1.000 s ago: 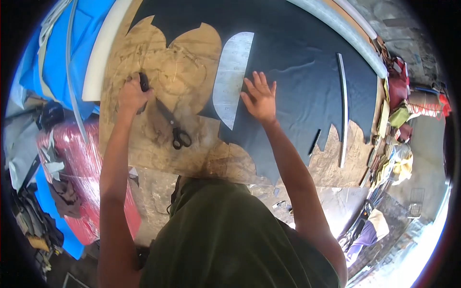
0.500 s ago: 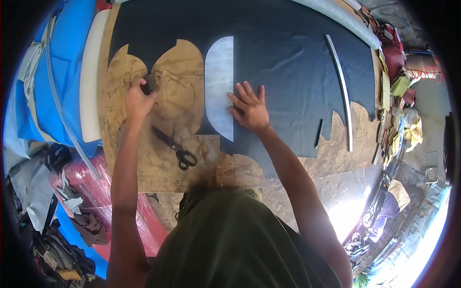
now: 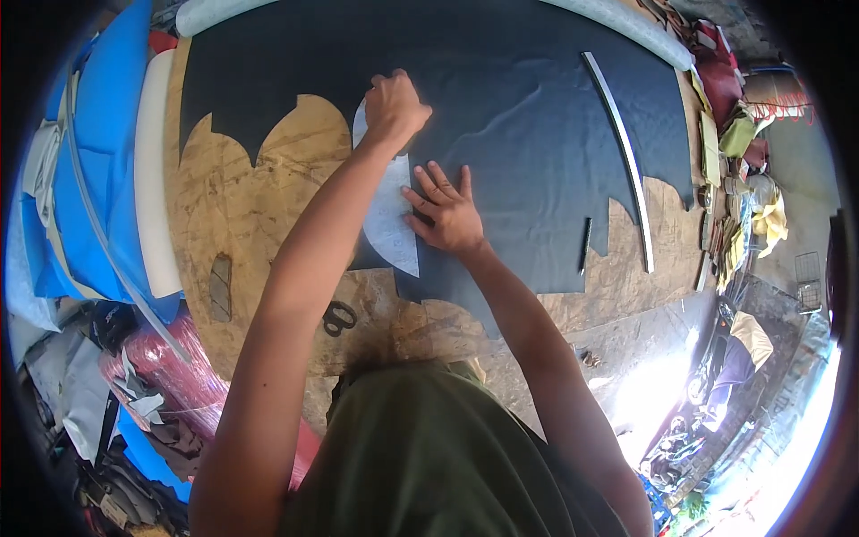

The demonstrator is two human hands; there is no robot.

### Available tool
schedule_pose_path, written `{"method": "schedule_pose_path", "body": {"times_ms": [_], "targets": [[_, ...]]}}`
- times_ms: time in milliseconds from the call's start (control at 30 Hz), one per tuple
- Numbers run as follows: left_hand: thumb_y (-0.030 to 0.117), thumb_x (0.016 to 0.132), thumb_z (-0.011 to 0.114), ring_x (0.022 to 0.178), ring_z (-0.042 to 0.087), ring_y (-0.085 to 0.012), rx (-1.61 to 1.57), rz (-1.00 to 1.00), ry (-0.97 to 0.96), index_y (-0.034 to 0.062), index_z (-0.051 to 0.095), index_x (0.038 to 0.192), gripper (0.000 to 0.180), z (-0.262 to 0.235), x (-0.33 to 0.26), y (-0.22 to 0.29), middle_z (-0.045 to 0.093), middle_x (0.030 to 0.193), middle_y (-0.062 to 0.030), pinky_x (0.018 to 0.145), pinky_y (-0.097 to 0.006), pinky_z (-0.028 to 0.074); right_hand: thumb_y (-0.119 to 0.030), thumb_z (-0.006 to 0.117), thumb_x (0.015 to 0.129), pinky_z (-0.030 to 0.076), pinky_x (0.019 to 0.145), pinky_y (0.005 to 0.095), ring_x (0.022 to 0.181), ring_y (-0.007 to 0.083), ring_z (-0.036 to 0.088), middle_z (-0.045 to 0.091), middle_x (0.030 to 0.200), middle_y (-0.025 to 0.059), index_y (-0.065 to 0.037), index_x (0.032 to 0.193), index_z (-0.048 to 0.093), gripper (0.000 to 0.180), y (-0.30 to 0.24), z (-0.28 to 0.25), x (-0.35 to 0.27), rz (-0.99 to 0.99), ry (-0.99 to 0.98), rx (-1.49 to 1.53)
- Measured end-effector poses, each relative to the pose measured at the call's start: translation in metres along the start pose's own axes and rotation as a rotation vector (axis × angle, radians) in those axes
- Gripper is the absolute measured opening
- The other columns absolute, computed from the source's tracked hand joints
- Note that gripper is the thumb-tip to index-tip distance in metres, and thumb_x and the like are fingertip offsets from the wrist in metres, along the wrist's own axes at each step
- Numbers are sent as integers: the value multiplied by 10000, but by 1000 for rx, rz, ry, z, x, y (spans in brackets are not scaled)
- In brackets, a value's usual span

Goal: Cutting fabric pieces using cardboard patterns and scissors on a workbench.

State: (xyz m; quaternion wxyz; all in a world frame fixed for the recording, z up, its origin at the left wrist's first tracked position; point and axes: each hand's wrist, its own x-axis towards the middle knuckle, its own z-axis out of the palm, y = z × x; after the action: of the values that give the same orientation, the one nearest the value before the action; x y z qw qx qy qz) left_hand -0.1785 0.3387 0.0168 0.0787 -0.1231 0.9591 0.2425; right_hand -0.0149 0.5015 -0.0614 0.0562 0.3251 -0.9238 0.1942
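My left hand (image 3: 396, 112) is closed at the upper part of a white half-oval template (image 3: 394, 210), its forearm crossing over the table. It seems to hold the dark block seen in it earlier, now mostly hidden beneath the fingers. My right hand (image 3: 449, 215) lies flat with fingers spread, fingertips at the template's straight edge and palm on the black sheet material (image 3: 528, 179). The template rests on that sheet beside rounded cutouts. Black-handled scissors (image 3: 338, 319) lie by my left forearm, which hides their blades.
A long metal ruler (image 3: 624, 152) and a dark pen (image 3: 586, 246) lie on the sheet at the right. A flat grey stone-like piece (image 3: 221, 286) sits on the worn brown tabletop (image 3: 295, 179). Rolls of white (image 3: 159, 179) and blue material (image 3: 107, 179) stand at the left.
My left hand has moved from the cutouts, right and away from me, onto the template's upper part. The dark block has left its earlier spot. My right hand stays flat beside the template.
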Motion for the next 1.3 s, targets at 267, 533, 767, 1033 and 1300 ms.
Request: {"method": "schedule_pose_path", "body": {"times_ms": [267, 533, 767, 1033, 1300], "targets": [[339, 878, 821, 983, 702, -372, -55, 101, 146, 16, 628, 1276, 547, -13, -52, -92, 672, 1162, -208, 873, -468, 581, -405, 741, 902, 211, 1192, 744, 1549, 274, 392, 480, 1634, 44, -232, 1387, 690, 518, 2, 0, -4, -1, 40, 13], [355, 825, 794, 1002, 712, -455, 278, -403, -25, 28, 677, 1281, 573, -97, -239, -408, 750, 1090, -251, 875, -478, 572, -368, 720, 939, 213, 1211, 714, 1517, 273, 440, 559, 1570, 49, -168, 1410, 673, 513, -5, -11, 0, -3, 53, 151], [314, 836, 787, 953, 712, -442, 246, -139, 14, 4, 637, 1329, 602, -114, -255, -377, 743, 1083, -252, 847, -478, 572, -247, 725, 944, 336, 1222, 538, 1399, 306, 581, 678, 1433, 91, -69, 1455, 617, 551, 2, -57, -53, 264, 141, 435], [321, 812, 818, 734, 705, -322, -38, -104, 4, -26, 766, 1069, 435, -91, -208, -141, 759, 885, -199, 713, -401, 577, -106, 708, 944, 550, 988, 361, 1130, 267, 739, 756, 1268, 166, -29, 1423, 650, 489, 64, -140, -210, 805, 532, 397], [388, 831, 825, 761, 721, -385, 85, -110, 51, -36, 778, 1004, 459, 46, -160, -48, 753, 861, -210, 721, -449, 586, -108, 670, 974, 557, 948, 335, 1117, 282, 743, 763, 1253, 164, -27, 1426, 647, 460, 113, -189, -294, 920, 668, 256]]}}
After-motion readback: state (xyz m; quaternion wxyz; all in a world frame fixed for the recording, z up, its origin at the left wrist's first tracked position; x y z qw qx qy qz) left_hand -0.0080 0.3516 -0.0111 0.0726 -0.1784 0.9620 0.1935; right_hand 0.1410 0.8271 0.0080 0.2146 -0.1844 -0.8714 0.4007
